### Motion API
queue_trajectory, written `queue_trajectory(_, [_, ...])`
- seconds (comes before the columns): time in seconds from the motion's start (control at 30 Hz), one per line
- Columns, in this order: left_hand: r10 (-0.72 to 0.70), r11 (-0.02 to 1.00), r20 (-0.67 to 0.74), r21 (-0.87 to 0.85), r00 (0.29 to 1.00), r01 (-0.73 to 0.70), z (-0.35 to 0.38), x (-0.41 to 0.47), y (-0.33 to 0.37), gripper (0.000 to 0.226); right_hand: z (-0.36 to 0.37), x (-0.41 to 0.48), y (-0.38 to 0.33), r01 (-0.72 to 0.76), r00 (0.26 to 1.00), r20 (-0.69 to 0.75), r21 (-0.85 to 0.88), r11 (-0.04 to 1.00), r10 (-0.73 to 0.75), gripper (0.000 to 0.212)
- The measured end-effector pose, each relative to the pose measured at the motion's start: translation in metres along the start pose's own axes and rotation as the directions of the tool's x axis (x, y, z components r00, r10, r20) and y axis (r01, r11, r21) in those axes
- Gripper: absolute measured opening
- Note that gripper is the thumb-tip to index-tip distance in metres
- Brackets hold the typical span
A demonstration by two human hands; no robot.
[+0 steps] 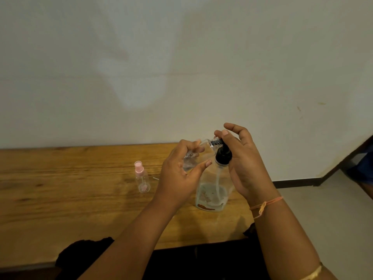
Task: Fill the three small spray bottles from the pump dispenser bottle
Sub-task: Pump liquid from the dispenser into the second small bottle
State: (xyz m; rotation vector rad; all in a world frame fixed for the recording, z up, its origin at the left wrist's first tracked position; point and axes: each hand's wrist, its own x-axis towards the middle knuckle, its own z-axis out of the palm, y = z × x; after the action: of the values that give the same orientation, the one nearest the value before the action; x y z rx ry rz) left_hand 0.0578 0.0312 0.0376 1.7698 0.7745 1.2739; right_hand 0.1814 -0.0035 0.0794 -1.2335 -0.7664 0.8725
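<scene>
A clear pump dispenser bottle (211, 196) with a black pump head (223, 154) stands on the wooden table, a little liquid at its bottom. My right hand (241, 162) rests on the pump head, thumb on top. My left hand (179, 174) holds a small clear spray bottle (203, 151) tilted on its side, its open threaded neck against the pump spout. A second small spray bottle (142, 179) with a pink cap stands upright to the left. No third small bottle is in view.
The wooden table (70, 199) runs along a pale wall (181, 67). Its right end is near my right forearm, with light floor (333, 209) and a dark baseboard beyond. Dark cloth lies at the table's near edge.
</scene>
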Motion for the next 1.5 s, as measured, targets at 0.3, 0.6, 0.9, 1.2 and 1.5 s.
queue_trajectory(0.3, [-0.003,1.0,0.01,0.013,1.0,0.003,0.0,-0.001,-0.003,0.036,-0.004,0.001,0.001,-0.019,1.0,0.008,-0.001,1.0,0.019,0.013])
queue_trajectory(0.6, [-0.017,1.0,0.008,-0.013,1.0,0.017,-0.001,0.001,0.0,0.036,-0.003,0.001,-0.002,-0.034,0.999,0.04,-0.02,0.999,0.034,0.01])
queue_trajectory(0.9, [-0.002,0.999,-0.006,0.049,1.0,0.002,0.0,-0.003,-0.004,0.039,-0.002,-0.004,-0.003,-0.015,0.999,0.04,-0.069,0.997,0.018,0.014])
queue_trajectory(1.2, [-0.002,1.0,0.023,0.028,1.0,0.001,-0.003,0.001,0.007,0.03,-0.002,-0.002,-0.005,-0.04,0.999,0.014,-0.141,0.989,0.043,0.015])
queue_trajectory(1.5, [-0.033,0.999,0.046,0.024,0.998,0.032,-0.004,-0.001,0.002,0.036,-0.016,0.009,-0.013,-0.146,0.978,0.082,-0.372,0.917,0.189,0.036])
